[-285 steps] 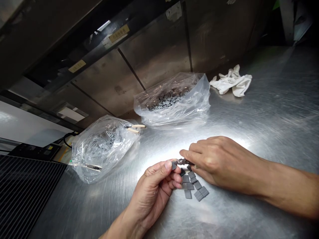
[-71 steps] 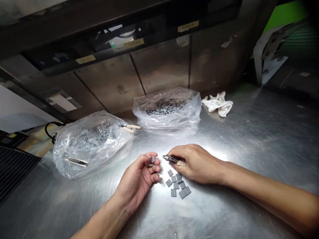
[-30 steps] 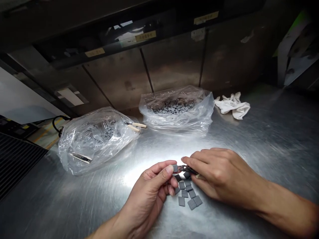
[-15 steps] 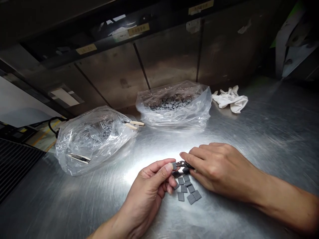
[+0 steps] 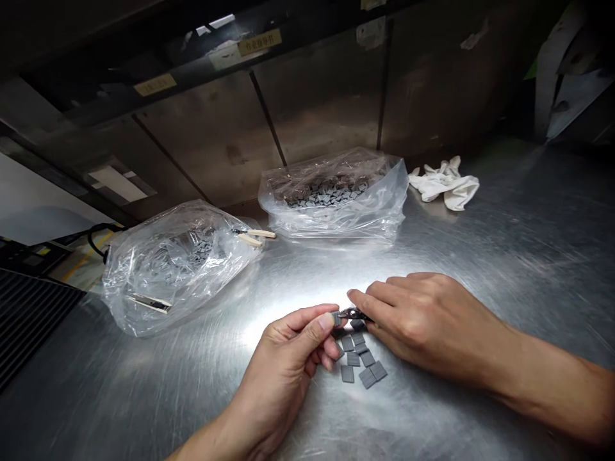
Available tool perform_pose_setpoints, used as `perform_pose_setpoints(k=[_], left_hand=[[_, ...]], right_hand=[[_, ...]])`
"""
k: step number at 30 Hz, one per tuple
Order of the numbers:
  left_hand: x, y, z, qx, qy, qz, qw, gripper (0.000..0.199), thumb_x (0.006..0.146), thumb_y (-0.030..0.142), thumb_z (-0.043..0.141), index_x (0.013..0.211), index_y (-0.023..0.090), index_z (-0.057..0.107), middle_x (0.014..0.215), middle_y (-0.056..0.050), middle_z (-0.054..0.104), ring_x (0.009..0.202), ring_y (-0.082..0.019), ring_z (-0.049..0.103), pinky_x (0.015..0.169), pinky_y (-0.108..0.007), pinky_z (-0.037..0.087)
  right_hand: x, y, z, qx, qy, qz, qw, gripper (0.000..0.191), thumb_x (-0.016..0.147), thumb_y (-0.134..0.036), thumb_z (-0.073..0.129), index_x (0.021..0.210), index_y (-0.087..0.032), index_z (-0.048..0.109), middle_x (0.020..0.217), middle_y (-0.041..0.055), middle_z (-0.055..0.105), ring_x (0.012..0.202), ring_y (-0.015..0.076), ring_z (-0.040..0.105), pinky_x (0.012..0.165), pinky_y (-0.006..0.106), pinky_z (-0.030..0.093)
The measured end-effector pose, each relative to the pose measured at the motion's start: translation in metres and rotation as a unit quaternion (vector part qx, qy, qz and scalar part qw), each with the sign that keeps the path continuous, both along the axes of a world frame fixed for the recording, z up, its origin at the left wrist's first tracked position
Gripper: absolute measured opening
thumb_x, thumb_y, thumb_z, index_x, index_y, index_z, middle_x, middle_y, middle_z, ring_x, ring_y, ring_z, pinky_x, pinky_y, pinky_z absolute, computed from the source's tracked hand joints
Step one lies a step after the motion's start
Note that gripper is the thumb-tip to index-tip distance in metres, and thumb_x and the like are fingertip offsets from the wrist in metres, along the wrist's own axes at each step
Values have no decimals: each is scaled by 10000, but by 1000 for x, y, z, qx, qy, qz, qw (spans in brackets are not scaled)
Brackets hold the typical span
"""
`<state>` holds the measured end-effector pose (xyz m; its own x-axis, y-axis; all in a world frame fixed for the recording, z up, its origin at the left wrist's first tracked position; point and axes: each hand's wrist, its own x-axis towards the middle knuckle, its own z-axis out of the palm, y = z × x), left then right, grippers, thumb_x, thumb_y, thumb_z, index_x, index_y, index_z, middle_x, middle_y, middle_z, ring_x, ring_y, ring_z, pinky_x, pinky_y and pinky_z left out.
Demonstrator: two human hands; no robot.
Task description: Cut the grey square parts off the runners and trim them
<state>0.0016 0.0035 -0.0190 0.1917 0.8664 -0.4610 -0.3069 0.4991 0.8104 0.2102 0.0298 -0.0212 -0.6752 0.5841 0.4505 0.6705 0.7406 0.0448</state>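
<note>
Between the thumb and fingers of my left hand (image 5: 298,349) is a small grey square piece (image 5: 336,317), with only part of it showing. My right hand (image 5: 418,320) is closed round a dark pair of nippers (image 5: 354,314), whose handles the palm hides. The tips of the nippers meet the right edge of the grey piece; whether the jaws are fully closed is too small to tell. Below the hands several loose grey square pieces (image 5: 367,378) lie on the metal table, some touching or overlapping, a few partly covered by my left fingers.
A clear plastic bag (image 5: 336,221) holding many grey pieces stands at the back. Another clear bag (image 5: 182,275) lies at the left, with cream-handled pliers (image 5: 252,238) at its edge and a narrow cutter (image 5: 150,302) on it. White gloves (image 5: 446,184) lie behind, right of centre.
The view has shifted slightly, so the background sits a little higher and further left. Both hands keep their hold, and the nipper tips stay at the grey piece.
</note>
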Motion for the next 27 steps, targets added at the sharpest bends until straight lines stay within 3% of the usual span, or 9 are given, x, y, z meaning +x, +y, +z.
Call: perform_pose_setpoints(k=[15, 23, 27], left_hand=[[0, 0, 3, -29, -34, 18, 999, 168, 788, 204, 820, 940, 135, 805, 719, -37, 693, 601, -62, 585, 613, -152, 498], [1, 0, 6, -29, -37, 25, 999, 167, 791, 181, 815, 943, 112, 802, 701, -32, 683, 597, -62, 582, 592, -145, 507], [1, 0, 6, -34, -50, 29, 998, 157, 800, 163, 806, 948, 112, 799, 729, -38, 697, 598, -62, 591, 590, -149, 516]], right_hand=[[2, 0, -3, 16, 1, 21, 1000, 215, 952, -110, 491, 1056, -128, 678, 666, -4, 607, 518, 173, 548, 509, 337, 287], [2, -2, -3, 21, -7, 53, 998, 189, 944, -92, 499, 953, -147, 680, 669, -5, 602, 531, 170, 514, 515, 347, 255], [0, -4, -2, -2, 34, 47, 998, 173, 931, -139, 532, 982, -158, 696, 688, -9, 609, 559, 178, 532, 533, 357, 278]])
